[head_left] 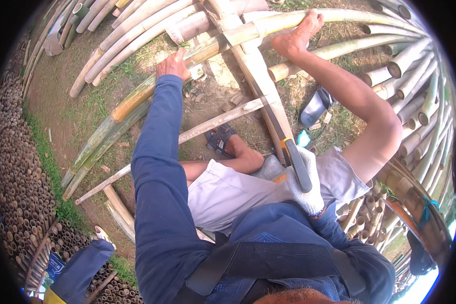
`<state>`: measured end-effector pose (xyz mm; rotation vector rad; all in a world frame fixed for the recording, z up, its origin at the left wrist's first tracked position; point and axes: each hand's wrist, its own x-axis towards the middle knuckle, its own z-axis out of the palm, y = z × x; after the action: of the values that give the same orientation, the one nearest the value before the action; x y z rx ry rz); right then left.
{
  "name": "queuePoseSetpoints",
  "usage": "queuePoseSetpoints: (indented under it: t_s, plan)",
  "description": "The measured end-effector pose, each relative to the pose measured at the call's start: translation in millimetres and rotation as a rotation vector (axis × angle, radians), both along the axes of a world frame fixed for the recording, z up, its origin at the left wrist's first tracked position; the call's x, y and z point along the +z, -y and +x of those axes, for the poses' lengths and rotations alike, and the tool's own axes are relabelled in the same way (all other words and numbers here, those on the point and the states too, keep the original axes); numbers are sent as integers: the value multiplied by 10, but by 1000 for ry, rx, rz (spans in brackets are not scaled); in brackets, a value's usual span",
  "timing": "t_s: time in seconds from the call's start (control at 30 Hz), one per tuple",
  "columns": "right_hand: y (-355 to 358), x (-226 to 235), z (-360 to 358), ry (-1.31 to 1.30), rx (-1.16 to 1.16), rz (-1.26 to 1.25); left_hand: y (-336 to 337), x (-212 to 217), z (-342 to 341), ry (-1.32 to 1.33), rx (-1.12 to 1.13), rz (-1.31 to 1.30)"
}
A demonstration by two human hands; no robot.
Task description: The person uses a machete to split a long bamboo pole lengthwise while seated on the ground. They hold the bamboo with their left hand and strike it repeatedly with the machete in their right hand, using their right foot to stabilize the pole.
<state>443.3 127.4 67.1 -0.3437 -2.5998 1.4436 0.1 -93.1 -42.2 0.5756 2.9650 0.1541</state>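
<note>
A long yellow-green bamboo pole [240, 34] slopes across the top, resting over a wooden beam [257, 66]. My left hand [172, 66] is closed around it, left of the beam. My bare right foot [300, 38] presses on the same pole, right of the beam. In a white knitted glove, my right hand [309, 180] grips a hand saw [296, 164] by its grey and orange handle, close to my lap. Its narrow dark blade points away from me, alongside the beam and apart from the pole. The teeth are too small to make out.
A thin wooden strip [215, 121] runs from the beam to the lower left. A loose black sandal [316, 106] lies right of the beam. Bamboo poles [408, 61] are piled at right, others [131, 38] lie upper left. Stacked bamboo ends [23, 167] fill the far left.
</note>
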Motion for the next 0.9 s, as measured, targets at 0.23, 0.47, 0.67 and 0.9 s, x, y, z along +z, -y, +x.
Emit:
queuePoseSetpoints:
  t_s: [0.23,0.47,0.67,0.9]
  plan:
    - [-65,-509,-2176,-163,-54,-179,-39,-111,-69,-147,-79,93]
    - [104,-442,-1053,-126,-13,-146,117,-212,-1,-166,-91,76]
    - [85,-170,-395,-94,55,108,140,-246,112,-190,-97,117]
    - [-98,-929,-2833,-409,-137,43,-117,-39,18,-261,-146,168]
